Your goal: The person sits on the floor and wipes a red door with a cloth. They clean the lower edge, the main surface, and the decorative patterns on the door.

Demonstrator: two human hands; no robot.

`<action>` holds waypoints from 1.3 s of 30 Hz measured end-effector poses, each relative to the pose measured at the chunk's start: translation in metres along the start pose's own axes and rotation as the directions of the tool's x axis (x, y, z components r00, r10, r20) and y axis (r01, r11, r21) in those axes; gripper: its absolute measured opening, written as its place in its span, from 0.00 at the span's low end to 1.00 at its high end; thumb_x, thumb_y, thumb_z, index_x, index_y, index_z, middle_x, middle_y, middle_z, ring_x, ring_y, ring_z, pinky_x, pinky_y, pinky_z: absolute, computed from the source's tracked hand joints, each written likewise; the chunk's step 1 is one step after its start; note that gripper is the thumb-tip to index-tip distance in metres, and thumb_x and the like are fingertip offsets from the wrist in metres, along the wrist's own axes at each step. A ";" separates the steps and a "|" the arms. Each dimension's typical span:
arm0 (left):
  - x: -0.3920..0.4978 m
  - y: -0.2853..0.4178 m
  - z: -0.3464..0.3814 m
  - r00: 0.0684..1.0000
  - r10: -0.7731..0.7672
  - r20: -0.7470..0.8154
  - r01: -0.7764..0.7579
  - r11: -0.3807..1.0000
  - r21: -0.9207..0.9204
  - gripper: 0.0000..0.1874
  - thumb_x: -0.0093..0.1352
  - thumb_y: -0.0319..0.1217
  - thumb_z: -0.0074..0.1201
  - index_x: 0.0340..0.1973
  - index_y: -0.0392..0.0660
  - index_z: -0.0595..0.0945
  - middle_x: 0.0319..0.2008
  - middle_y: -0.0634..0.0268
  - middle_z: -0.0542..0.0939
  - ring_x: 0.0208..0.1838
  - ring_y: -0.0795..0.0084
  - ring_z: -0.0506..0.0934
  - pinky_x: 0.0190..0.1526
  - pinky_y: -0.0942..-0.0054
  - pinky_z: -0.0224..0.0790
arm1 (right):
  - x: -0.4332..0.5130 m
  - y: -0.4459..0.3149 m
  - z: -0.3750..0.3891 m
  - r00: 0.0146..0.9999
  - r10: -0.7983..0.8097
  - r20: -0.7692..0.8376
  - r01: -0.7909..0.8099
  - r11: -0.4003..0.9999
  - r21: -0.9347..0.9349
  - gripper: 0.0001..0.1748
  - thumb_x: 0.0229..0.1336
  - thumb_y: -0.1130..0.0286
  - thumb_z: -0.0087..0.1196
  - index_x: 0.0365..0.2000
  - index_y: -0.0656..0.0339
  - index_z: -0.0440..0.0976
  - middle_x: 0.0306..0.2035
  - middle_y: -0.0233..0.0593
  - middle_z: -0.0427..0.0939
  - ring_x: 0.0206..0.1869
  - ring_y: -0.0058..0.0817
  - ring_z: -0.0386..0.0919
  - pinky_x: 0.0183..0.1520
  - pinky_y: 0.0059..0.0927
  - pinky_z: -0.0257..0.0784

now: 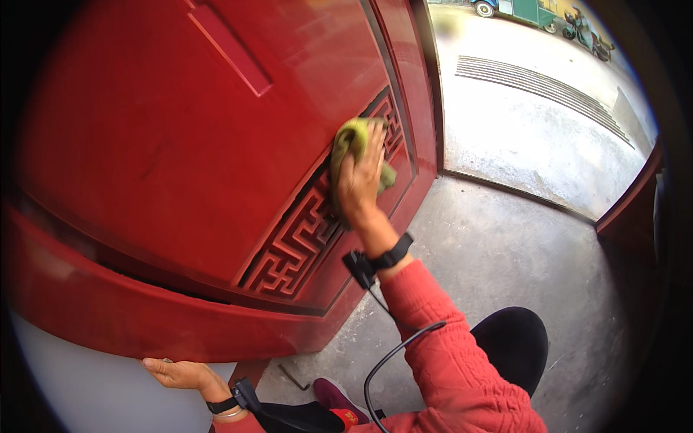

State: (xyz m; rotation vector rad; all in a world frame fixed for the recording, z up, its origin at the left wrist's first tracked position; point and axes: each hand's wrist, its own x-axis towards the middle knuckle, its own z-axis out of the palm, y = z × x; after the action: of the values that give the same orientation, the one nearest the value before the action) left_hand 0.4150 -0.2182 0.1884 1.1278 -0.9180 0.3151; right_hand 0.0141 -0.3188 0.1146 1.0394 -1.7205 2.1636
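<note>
A red door (162,151) with a carved fretwork strip (292,249) fills the left and middle of the view. My right hand (360,181) presses a folded yellow-green cloth (352,138) against the fretwork, fingers pointing up. The cloth covers part of the carving. At the lower left, my left hand (178,373) holds the near edge of the door, some of its fingers hidden there. Both wrists wear black straps with small devices; a black cable (373,368) hangs by the right sleeve.
A doorway sill (520,197) separates the grey concrete floor (460,260) from bright paving outside. A drain grate (541,92), a green vehicle (528,11) and a motorbike (587,35) are beyond. A bent metal rod (294,378) lies near my maroon shoe (335,398).
</note>
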 end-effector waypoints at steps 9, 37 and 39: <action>0.004 -0.012 -0.002 0.998 0.057 -0.018 -0.057 0.998 0.035 0.35 0.81 0.52 0.37 0.57 0.26 0.76 0.51 0.51 0.79 0.50 0.67 0.76 0.52 0.74 0.72 | 0.026 0.076 -0.014 0.904 0.424 -0.052 -0.425 0.905 -0.029 0.40 0.71 0.56 0.37 0.73 0.68 0.42 0.76 0.58 0.45 0.78 0.55 0.42 0.78 0.48 0.42; 0.003 -0.006 -0.005 0.991 0.132 -0.037 -0.126 0.983 0.130 0.34 0.78 0.60 0.38 0.33 0.38 0.78 0.31 0.64 0.73 0.36 0.74 0.75 0.39 0.79 0.73 | -0.003 0.232 -0.009 0.872 0.476 -0.114 -0.478 0.878 0.015 0.38 0.75 0.51 0.29 0.70 0.73 0.52 0.73 0.64 0.51 0.77 0.52 0.47 0.77 0.40 0.45; 0.001 -0.005 -0.001 0.981 0.191 -0.028 -0.188 0.978 0.086 0.34 0.77 0.60 0.38 0.29 0.41 0.76 0.29 0.65 0.71 0.35 0.74 0.73 0.38 0.78 0.71 | -0.027 0.247 -0.007 0.795 0.600 -0.090 -0.604 0.796 -0.026 0.39 0.74 0.49 0.28 0.70 0.72 0.53 0.72 0.66 0.53 0.76 0.54 0.50 0.77 0.41 0.47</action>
State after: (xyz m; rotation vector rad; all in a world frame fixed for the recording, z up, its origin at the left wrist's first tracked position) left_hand 0.4192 -0.2194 0.1854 1.1090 -0.9902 0.5316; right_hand -0.1027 -0.3816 -0.0954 0.3951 -2.2902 2.4324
